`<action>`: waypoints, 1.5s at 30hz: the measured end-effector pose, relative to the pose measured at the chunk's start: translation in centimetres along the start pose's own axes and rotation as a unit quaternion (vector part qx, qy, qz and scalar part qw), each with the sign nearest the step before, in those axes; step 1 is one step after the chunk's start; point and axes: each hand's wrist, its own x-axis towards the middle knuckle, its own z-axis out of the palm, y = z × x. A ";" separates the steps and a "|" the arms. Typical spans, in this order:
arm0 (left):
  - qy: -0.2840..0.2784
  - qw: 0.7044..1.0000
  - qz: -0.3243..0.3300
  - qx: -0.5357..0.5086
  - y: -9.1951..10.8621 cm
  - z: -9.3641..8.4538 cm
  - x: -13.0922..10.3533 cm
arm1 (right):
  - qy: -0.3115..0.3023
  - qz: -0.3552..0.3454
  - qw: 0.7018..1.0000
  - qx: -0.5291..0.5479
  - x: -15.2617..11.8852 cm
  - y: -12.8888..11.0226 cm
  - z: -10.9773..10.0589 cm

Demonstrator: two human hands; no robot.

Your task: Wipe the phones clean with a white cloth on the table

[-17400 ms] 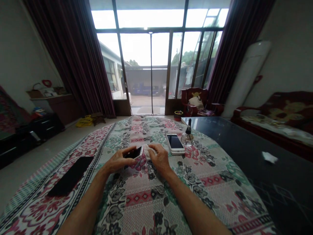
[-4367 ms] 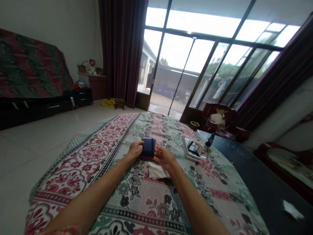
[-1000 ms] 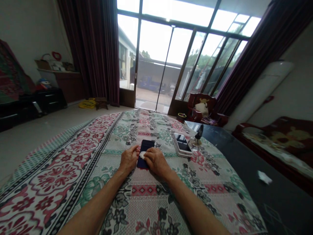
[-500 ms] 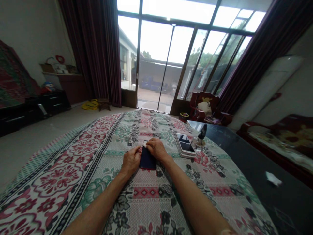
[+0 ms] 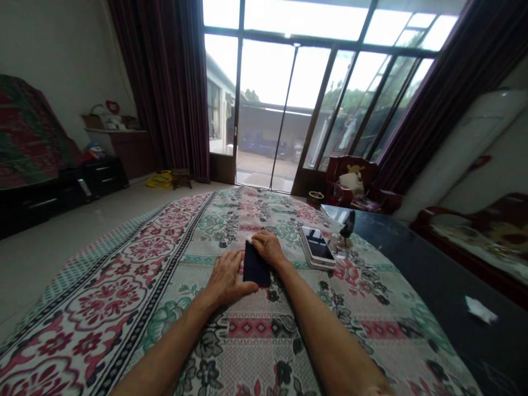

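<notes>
A dark blue flat rectangular item [image 5: 256,268] lies on the patterned tablecloth [image 5: 251,357] between my hands. My left hand [image 5: 227,276] is spread flat at its left side, the thumb reaching to its near edge. At its far right corner, my right hand [image 5: 266,246] has its fingers bent together over the edge; a small white bit seen there earlier is hidden or too small to make out. To the right of my hands lies a white-framed phone [image 5: 318,245] on top of another flat pale item.
A dark object on a clear stand [image 5: 347,226] is behind the phone. A black table [image 5: 421,264] adjoins on the right, with a crumpled white tissue [image 5: 480,309] on it. Beyond stand a wooden chair [image 5: 350,179] and glass doors [image 5: 264,121].
My left hand has opened from a pinch and spread beside the blue item. My right hand stays at the top edge. The view has shifted slightly.
</notes>
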 end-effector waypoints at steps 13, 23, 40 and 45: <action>-0.069 0.995 -0.031 0.057 0.3 -0.4 0.5 | -0.005 -0.064 0.998 -0.025 -1.8 -1.1 -0.5; -0.058 0.997 -0.017 0.053 0.3 -0.5 0.4 | -0.030 -0.101 0.994 -0.008 -7.7 -4.1 -3.2; -0.059 0.997 -0.029 0.031 -0.2 0.0 0.5 | -0.013 -0.038 0.999 -0.035 -1.9 -1.3 -0.6; -0.059 0.997 -0.033 0.031 -0.1 0.0 0.5 | -0.035 0.008 0.996 -0.083 0.0 -1.0 -0.1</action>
